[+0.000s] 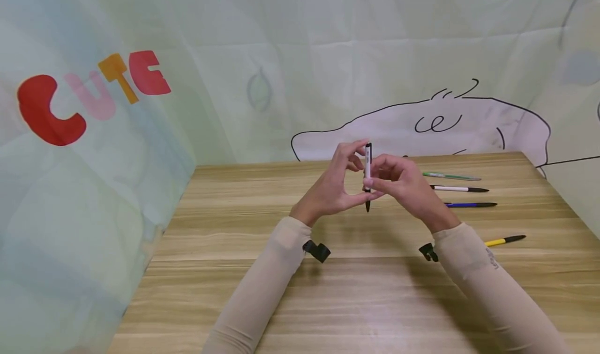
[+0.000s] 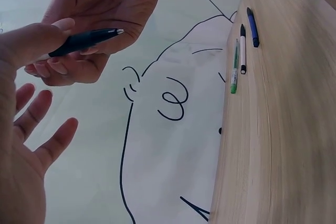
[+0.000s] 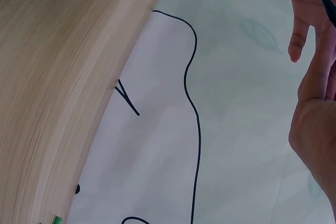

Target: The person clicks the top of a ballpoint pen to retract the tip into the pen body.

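Left hand (image 1: 328, 187): widely curved, fingertip and thumb holding the pen (image 1: 367, 167) near its ends.
Pen: we saw it upright above the table (image 1: 225, 208), tip down.
Right hand (image 1: 405, 187): thumb and fingers pinched its lower half.

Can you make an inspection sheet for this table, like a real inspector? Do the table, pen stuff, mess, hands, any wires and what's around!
Surface: table, wood-look, with a striped grain.
Job's things: held pen, white and black, upright off the table, tip down.
Clutter: green pen, white pen, blue pen and yellow pen, lying on the right side.
Left hand: holds the held pen, a finger at its top, thumb lower down.
Right hand: pinches the held pen's barrel.
Cables: nothing seen.
Surroundings: pale backdrop with CUTE letters and a line-drawn cartoon.
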`<state>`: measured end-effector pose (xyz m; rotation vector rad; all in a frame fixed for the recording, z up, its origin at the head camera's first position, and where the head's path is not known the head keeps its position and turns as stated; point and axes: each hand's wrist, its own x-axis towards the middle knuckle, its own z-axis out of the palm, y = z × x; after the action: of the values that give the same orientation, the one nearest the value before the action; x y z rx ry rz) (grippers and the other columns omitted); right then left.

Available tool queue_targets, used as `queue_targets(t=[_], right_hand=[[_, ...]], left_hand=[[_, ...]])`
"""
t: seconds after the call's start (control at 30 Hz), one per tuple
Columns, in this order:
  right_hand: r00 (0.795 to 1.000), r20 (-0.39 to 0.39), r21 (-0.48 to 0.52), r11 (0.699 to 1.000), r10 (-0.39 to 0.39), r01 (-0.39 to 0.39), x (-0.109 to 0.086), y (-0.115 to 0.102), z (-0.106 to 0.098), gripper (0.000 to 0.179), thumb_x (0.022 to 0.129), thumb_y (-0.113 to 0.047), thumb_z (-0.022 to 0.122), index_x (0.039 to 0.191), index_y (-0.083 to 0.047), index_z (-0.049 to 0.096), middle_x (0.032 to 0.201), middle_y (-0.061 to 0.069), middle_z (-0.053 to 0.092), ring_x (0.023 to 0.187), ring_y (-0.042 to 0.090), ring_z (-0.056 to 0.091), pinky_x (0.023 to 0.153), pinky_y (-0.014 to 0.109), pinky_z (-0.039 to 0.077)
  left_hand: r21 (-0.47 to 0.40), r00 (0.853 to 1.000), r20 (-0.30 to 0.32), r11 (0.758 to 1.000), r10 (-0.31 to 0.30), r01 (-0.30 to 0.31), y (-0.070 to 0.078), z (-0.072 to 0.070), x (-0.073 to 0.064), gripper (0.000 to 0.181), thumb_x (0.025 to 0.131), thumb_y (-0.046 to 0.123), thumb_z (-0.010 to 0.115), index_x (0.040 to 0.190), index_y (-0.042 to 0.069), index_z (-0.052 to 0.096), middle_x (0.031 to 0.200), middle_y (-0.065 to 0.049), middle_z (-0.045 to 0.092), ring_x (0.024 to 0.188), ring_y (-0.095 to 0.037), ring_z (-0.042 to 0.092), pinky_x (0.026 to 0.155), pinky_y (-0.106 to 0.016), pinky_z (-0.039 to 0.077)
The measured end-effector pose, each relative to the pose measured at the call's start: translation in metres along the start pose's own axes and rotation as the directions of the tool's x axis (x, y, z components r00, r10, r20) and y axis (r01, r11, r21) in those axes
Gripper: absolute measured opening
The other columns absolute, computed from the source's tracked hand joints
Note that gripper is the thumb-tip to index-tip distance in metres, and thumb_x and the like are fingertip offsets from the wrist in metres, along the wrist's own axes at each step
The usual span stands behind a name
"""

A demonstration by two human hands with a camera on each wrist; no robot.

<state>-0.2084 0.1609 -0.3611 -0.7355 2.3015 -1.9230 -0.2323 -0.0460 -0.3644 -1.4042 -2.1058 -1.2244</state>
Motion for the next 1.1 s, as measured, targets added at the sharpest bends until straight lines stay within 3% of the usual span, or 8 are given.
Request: queue_targets(t=[0.53, 0.83, 1.1], right_hand=[[1.0, -0.017, 0.028, 1.0, -0.008, 0.008, -0.001, 0.002, 0.003, 0.023, 0.093, -0.014, 0.075, 0.11, -0.001, 0.065, 0.096, 0.008, 0.067, 0.079, 0.02, 0.064, 0.069, 0.036, 0.062], [0.999, 0.035, 0.024, 1.0, -0.004, 0.003, -0.002, 0.0, 0.0, 0.022, 0.094, -0.015, 0.074, 0.111, -0.006, 0.064, 0.099, 0.015, 0.066, 0.089, 0.027, 0.067, 0.074, 0.047, 0.063], [0.999, 0.036, -0.02, 1.0, 0.002, -0.001, -0.007, 0.006, -0.007, 0.022, 0.094, -0.015, 0.074, 0.113, -0.007, 0.065, 0.098, 0.012, 0.066, 0.088, 0.025, 0.067, 0.073, 0.044, 0.063]], left_hand=[[0.036, 0.999, 0.029, 0.999, -0.023, 0.022, 0.001, 0.0, 0.0, 0.105, 0.078, 0.016, 0.089, 0.154, 0.008, 0.017, 0.135, -0.013, 0.038, 0.108, -0.017, 0.054, 0.098, -0.03, 0.049], [0.025, 0.998, 0.035, 0.999, -0.047, 0.046, 0.006, -0.011, -0.003, 0.109, 0.078, 0.013, 0.088, 0.159, 0.011, 0.015, 0.138, -0.013, 0.038, 0.11, -0.026, 0.056, 0.1, -0.033, 0.05], [0.05, 0.996, 0.042, 0.996, -0.078, 0.076, 0.001, -0.022, -0.016, 0.104, 0.081, 0.018, 0.087, 0.159, 0.01, 0.018, 0.136, -0.012, 0.042, 0.11, -0.02, 0.054, 0.099, -0.036, 0.051]])
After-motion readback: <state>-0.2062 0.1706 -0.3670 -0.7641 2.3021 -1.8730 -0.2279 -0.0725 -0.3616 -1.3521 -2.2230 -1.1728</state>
